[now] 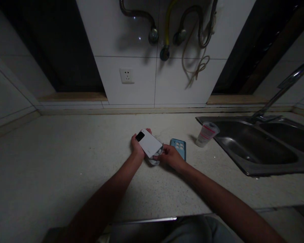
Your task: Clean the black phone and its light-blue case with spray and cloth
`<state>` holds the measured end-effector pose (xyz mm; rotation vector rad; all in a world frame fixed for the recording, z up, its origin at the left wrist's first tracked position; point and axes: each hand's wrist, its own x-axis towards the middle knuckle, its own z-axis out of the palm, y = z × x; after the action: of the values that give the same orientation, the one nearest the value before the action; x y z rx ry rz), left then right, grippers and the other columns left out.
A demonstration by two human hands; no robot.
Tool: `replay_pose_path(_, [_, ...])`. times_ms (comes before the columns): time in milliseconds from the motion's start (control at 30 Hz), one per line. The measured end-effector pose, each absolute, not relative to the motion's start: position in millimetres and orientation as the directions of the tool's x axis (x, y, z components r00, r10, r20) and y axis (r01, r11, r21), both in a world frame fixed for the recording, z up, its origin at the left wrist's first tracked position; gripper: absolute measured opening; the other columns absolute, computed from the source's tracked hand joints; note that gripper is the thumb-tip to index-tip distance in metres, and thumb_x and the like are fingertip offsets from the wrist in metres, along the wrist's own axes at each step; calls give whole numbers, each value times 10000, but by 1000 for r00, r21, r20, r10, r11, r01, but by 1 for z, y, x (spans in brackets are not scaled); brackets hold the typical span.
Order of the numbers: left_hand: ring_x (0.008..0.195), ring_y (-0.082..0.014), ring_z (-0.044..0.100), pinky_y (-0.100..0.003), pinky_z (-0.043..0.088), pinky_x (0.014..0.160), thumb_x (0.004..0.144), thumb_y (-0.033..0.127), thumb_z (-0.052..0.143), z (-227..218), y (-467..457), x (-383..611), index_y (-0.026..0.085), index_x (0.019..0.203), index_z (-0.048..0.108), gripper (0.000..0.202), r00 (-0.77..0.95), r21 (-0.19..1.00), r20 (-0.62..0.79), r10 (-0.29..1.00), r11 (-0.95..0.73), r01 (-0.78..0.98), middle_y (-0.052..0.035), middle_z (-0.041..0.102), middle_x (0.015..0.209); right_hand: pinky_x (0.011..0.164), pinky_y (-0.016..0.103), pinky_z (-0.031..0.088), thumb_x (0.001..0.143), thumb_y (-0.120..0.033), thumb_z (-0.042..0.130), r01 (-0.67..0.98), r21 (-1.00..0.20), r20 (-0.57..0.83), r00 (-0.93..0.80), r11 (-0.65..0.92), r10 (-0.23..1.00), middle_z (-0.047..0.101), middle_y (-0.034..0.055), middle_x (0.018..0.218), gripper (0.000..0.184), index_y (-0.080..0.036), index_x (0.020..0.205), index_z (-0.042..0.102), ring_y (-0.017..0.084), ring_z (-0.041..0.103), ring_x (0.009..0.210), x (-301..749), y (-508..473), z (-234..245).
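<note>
A white phone with a black camera patch at its far corner is held back-side up over the pale countertop. My left hand grips its left edge, fingers curled round the far end. My right hand holds the near right corner, where a clear case peeks out beneath the phone. Just right of my right hand, a blue phone case lies flat on the counter.
A tipped plastic cup with a red label rests by the steel sink, whose tap rises at the right. A wall socket and several hoses are on the tiled wall behind.
</note>
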<state>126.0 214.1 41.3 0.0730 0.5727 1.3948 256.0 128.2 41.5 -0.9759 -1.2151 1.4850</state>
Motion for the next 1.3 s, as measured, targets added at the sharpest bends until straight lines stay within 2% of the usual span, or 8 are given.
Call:
replay_pose_path(167, [780, -259, 713, -346, 540, 779, 919, 409, 315, 44, 213, 125, 9, 1160, 676, 591, 108, 358, -327, 939, 229, -905, -152, 744, 859, 621, 312, 580, 586, -364, 901, -263, -962, -30, -169, -74, 985, 740, 42, 773, 423, -151, 910, 732, 168, 679, 653, 266, 132, 50])
replay_pose_path(267, [753, -259, 703, -364, 534, 776, 922, 427, 318, 45, 213, 125, 32, 1168, 675, 587, 152, 365, -321, 935, 270, -891, -148, 745, 867, 575, 294, 585, 568, -379, 912, -300, -952, -27, -127, -64, 992, 745, 53, 769, 421, -149, 881, 749, 162, 677, 628, 269, 134, 52])
replay_pose_path(400, [800, -250, 707, -353, 524, 807, 943, 434, 331, 44, 214, 125, 71, 1226, 654, 563, 127, 376, -322, 938, 250, -892, -139, 751, 917, 598, 308, 607, 533, -358, 927, -285, -958, 1, -138, -38, 990, 747, 39, 767, 380, -164, 812, 757, 168, 687, 649, 267, 134, 52])
replay_pose_path(533, [794, -250, 711, -338, 528, 784, 949, 450, 306, 42, 217, 123, 63, 1212, 661, 587, 84, 376, -352, 932, 223, -900, -131, 747, 864, 625, 321, 617, 556, -347, 915, -256, -964, -14, -190, -64, 982, 736, 32, 720, 335, -152, 768, 744, 152, 675, 615, 265, 133, 51])
replay_pose_path(700, [698, -239, 704, -337, 547, 719, 953, 466, 278, 44, 218, 121, 71, 1075, 705, 594, 73, 384, -356, 932, 217, -897, -115, 736, 770, 578, 278, 603, 560, -351, 908, -264, -959, -69, -146, -106, 987, 744, 40, 726, 338, -143, 767, 742, 139, 673, 605, 266, 134, 47])
replay_pose_path(833, [645, -224, 689, -325, 543, 690, 957, 489, 277, 48, 214, 121, 82, 972, 712, 595, 85, 389, -345, 935, 224, -894, -112, 721, 734, 562, 263, 588, 579, -346, 898, -260, -953, -109, -194, -159, 975, 744, 46, 713, 335, -133, 791, 751, 137, 676, 590, 266, 133, 45])
replay_pose_path(1067, [764, -253, 703, -350, 537, 772, 943, 474, 284, 49, 216, 121, 86, 1084, 697, 584, 66, 405, -343, 937, 211, -890, -116, 728, 782, 600, 299, 609, 563, -328, 909, -292, -938, -123, -227, -188, 966, 759, 65, 751, 355, -134, 819, 757, 171, 708, 652, 266, 130, 51])
replay_pose_path(1300, [738, -237, 699, -326, 541, 737, 929, 479, 325, 51, 214, 121, 93, 1021, 706, 550, 83, 373, -322, 943, 207, -904, -110, 718, 762, 603, 306, 600, 577, -321, 877, -267, -941, -150, -226, -209, 963, 751, 62, 731, 328, -121, 798, 741, 164, 696, 624, 265, 129, 45])
